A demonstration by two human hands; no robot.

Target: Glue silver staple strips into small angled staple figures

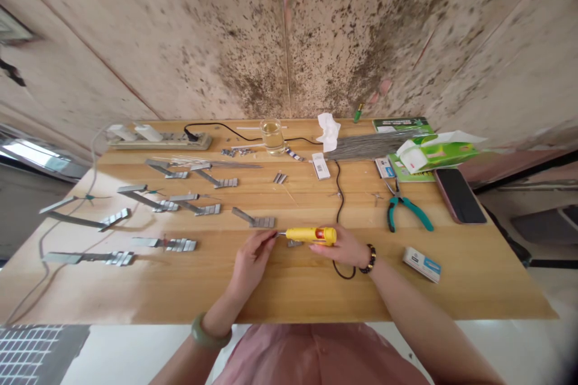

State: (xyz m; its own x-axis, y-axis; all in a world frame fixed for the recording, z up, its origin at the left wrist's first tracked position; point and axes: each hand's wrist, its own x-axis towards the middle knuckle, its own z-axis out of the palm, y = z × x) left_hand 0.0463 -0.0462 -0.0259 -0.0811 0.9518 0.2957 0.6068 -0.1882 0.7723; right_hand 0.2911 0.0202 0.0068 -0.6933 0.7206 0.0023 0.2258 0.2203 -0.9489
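My right hand (345,246) is wrapped round a yellow hot glue gun (307,235), its metal nozzle pointing left. At the nozzle tip, my left hand (253,258) is closed in a pinch. Whatever lies between those fingertips is too small and hidden to name. Partly under the glue gun lies a small grey metal piece (295,243). Just beyond my left hand is a bent grey metal strip piece (253,218) with a segmented end. Several similar pieces, such as one grey strip assembly (90,258), are spread over the left side of the table.
A glass of yellowish liquid (271,137) stands at the back. Thin wires (361,145), a tissue pack (445,151), a phone (460,195), pliers (409,212) and a small box (422,264) lie to the right. A black cord (341,192) runs near my right hand; a power strip (167,141) sits back left.
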